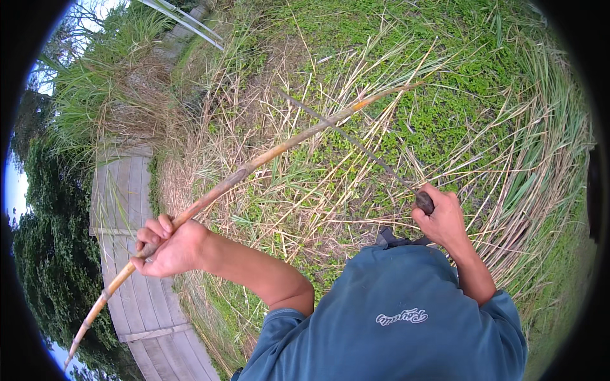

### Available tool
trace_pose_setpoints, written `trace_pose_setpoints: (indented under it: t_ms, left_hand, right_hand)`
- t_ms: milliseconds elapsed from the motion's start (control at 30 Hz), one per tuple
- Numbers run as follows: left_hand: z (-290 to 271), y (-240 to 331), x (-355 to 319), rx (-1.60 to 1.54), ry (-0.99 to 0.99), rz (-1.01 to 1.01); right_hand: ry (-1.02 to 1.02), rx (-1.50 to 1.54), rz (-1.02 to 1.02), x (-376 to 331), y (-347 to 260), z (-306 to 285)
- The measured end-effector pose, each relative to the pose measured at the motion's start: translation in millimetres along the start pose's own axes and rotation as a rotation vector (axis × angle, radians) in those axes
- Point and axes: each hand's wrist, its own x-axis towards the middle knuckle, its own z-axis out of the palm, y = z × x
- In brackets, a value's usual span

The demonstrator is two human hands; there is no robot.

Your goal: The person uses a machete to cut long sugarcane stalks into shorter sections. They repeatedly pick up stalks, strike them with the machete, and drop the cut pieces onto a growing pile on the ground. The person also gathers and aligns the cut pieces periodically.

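Observation:
My left hand is closed around a long bamboo pole at the left. The pole slants from the lower left up to the right, slightly bowed, and its far tip rests near or over the cut stalks. In my right hand is the dark rounded handle of a machete, fingers wrapped round it. Its long, narrow dark blade points away to the upper left. Blade and pole cross near the pole's orange-tinted far part; I cannot tell whether they touch.
Cut dry stalks lie scattered over low green plants. Long grass is heaped along the right. A grey panelled wall runs down the left, with tall grass and trees beyond. Pale poles show at the top.

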Motion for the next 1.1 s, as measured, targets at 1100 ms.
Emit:
trace_pose_setpoints:
  t_ms: [1100]
  left_hand:
    - [-71.0, 40.4, -27.2, 0.01, 0.228, -0.189]
  right_hand:
    - [-0.25, -0.316, -0.329, -25.1, -66.0, 69.1]
